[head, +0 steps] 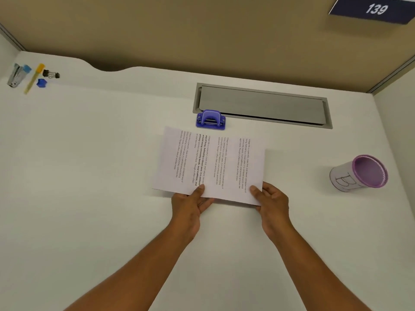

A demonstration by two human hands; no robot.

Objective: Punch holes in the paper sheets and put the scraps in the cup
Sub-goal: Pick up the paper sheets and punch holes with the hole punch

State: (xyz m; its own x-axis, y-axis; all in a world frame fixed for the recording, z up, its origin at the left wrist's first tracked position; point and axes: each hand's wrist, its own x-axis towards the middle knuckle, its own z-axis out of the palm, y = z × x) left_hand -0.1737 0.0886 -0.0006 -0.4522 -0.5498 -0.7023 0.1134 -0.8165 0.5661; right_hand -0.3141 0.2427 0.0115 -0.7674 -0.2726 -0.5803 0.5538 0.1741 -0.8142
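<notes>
Far left, back corner of the desk [89, 153]: a stapler [15, 75], a yellow-capped pen [33, 78], a blue sharpener-like piece [41, 83] and a black binder clip [51, 74] are lying close together, untouched.

Left of centre: the left hand [190, 202] is pinching the near edge of the paper sheets [208, 167], thumb lying on top, fingers curling underneath.

Centre: the sheets are resting on the desk, printed side up, text running sideways to the person. At least two are showing, slightly fanned apart. Their far edge is sitting just beside the blue hole punch [210, 120], not yet in its slot.

Behind the punch: a grey cable hatch [262, 105] is lying closed in the desk.

Right of centre: the right hand [270, 198] is pinching the near right corner of the sheets, thumb on top.

Far right: the cup [359, 173], purple-rimmed and marked with a letter, is standing well apart from the sheets.

Risks, as judged: the fanned sheets are likely to take misaligned holes unless squared first; pushing the stack may shove the light punch backward toward the hatch; scraps may scatter while being carried to the distant cup.
</notes>
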